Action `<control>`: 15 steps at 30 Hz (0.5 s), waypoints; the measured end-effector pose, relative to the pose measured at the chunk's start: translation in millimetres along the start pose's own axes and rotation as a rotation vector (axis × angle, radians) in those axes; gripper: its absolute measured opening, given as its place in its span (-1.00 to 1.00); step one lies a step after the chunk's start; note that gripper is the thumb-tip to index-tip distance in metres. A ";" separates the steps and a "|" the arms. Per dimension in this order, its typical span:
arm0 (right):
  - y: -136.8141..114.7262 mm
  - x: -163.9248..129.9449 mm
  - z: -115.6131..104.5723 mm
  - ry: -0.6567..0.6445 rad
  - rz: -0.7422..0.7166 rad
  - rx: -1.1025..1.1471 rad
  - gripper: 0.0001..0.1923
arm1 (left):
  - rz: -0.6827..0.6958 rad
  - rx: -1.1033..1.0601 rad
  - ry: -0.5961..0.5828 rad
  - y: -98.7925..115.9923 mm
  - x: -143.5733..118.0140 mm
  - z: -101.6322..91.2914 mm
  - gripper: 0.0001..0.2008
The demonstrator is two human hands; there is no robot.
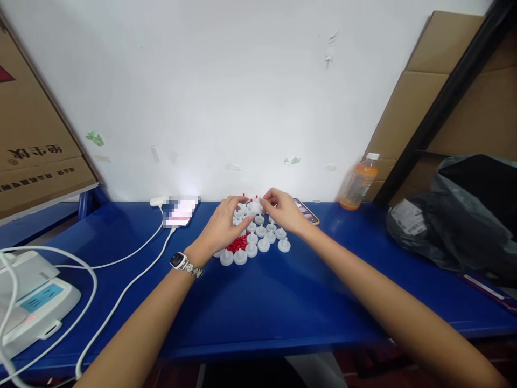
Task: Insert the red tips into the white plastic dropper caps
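Between the fingers of left hand [221,226] and right hand [284,211], pinched from both sides — one small white cap [255,207], light, stiff, probably slick; best gripped at the rim. Just below, more white caps [262,243] and red pins [237,243] on blue worktop [283,302].

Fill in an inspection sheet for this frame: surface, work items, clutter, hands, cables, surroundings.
Surface: blue table, against a white wall.
Work items: cluster of small white round parts with red pieces among them.
Clutter: orange drink bottle, phone, second phone, white device, black plastic bag.
Hands: left hand rests over the cluster; right hand pinches a white part at the far edge; grip detail too small to tell.
Cables: white cables run from the second phone across the table's left side.
Surroundings: cardboard boxes on both sides.
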State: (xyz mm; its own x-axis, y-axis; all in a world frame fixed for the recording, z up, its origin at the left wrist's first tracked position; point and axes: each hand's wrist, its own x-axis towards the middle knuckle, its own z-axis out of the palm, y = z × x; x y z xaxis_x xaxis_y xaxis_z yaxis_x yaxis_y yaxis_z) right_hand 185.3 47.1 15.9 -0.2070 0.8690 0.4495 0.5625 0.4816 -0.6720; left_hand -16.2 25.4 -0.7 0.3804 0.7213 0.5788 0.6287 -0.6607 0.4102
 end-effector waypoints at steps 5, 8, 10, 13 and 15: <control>-21.0 -21.3 30.4 -0.013 -0.029 0.074 -0.73 | 0.005 -0.085 -0.009 0.9 -13.3 -6.9 -0.68; -22.1 -22.3 41.1 -0.001 -0.048 0.039 -0.64 | 0.011 -0.117 -0.015 1.0 -17.5 -9.6 -0.67; -22.5 -22.7 44.3 -0.001 -0.039 0.067 -0.60 | 0.022 -0.120 -0.028 2.4 -18.5 -11.3 -0.68; -25.3 -25.8 46.7 0.037 -0.036 0.101 -0.56 | -0.015 -0.213 -0.064 5.6 -17.8 -14.1 -0.70; -28.0 -28.4 46.6 0.055 -0.050 0.125 -0.54 | -0.068 -0.380 -0.107 5.8 -16.4 -16.2 -0.68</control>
State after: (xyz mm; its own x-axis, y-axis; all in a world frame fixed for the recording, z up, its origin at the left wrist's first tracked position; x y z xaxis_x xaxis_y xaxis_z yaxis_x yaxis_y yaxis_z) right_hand 138.1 14.2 -5.5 -0.1865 0.8376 0.5134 0.4475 0.5376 -0.7146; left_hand -29.7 6.4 3.7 0.4276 0.7707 0.4725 0.3667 -0.6256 0.6886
